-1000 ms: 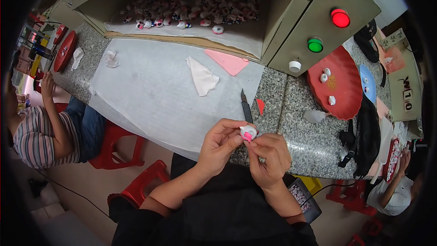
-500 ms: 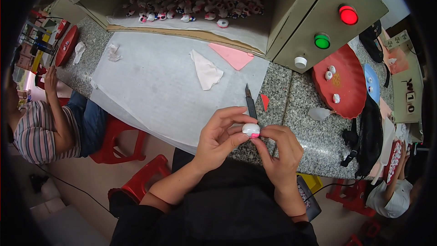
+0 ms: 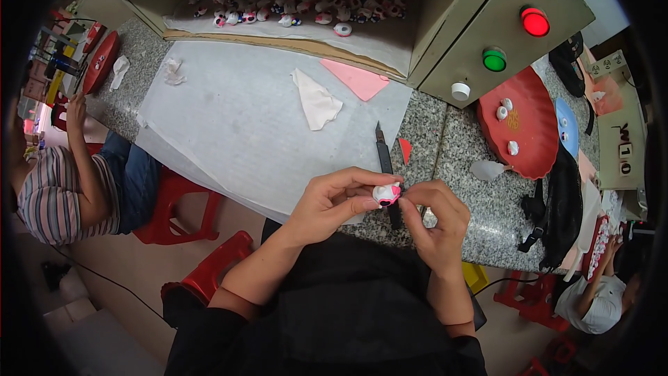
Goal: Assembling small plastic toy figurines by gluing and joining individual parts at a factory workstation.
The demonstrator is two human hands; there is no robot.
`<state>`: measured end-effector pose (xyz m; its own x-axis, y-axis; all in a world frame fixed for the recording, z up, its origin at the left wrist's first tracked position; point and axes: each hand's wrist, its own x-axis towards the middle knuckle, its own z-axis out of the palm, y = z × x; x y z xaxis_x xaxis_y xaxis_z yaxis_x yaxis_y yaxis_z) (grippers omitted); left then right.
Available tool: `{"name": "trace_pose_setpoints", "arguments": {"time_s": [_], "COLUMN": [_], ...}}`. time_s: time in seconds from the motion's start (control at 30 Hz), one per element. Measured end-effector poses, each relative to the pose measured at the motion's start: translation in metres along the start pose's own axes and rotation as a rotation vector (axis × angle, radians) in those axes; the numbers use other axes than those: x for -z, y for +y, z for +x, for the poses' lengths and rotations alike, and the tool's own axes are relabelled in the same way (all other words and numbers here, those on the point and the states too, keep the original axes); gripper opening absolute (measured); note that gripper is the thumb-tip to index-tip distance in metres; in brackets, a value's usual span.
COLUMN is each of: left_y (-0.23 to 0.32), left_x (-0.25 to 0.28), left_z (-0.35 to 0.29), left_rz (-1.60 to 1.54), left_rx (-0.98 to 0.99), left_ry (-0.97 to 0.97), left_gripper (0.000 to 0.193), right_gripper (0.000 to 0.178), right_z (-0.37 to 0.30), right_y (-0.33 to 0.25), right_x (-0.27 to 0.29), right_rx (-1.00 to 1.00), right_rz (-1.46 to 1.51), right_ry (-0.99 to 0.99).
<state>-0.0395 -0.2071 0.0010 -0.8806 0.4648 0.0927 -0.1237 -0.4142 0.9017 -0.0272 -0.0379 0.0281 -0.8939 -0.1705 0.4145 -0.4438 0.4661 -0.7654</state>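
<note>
Small, round white figurine with pink and dark patches (image 3: 385, 195) is showing in the head view, with the left hand (image 3: 320, 203) pinching it. The right hand (image 3: 442, 228) is holding thumb and finger close together beside it — on what, I cannot tell. It is probably feeling light, hard and slippery, so its round sides are seeming best to hold. A red wavy-edged dish (image 3: 537, 125) is holding three white lumps; a blue oval plate (image 3: 573, 129) is holding some — and a grey-green metal box (image 3: 466, 49) is holding a heap of figurines (image 3: 306, 0).
</note>
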Motion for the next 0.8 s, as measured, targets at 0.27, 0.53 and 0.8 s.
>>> {"name": "trace_pose_setpoints", "arguments": {"time_s": [0.27,0.53,0.8], "left_y": [-0.006,-0.002,-0.006], "left_x": [-0.018,-0.018,-0.012], "left_z": [0.000,-0.003,-0.006], "left_rz": [-0.087,0.289,0.589], "left_rx": [-0.084,-0.133,-0.284], "left_ry": [0.207,0.224,0.129], "left_gripper": [0.032,0.035,0.034], "right_gripper": [0.019,0.024,0.015], "right_z": [-0.008,-0.010,-0.007], "right_y": [0.001,0.000,-0.011], "right_x": [-0.009,-0.018,-0.010], "right_rx": [-0.086,-0.188,-0.216], "right_rz": [0.054,0.235,0.190], "right_ry": [0.093,0.125,0.018]}}
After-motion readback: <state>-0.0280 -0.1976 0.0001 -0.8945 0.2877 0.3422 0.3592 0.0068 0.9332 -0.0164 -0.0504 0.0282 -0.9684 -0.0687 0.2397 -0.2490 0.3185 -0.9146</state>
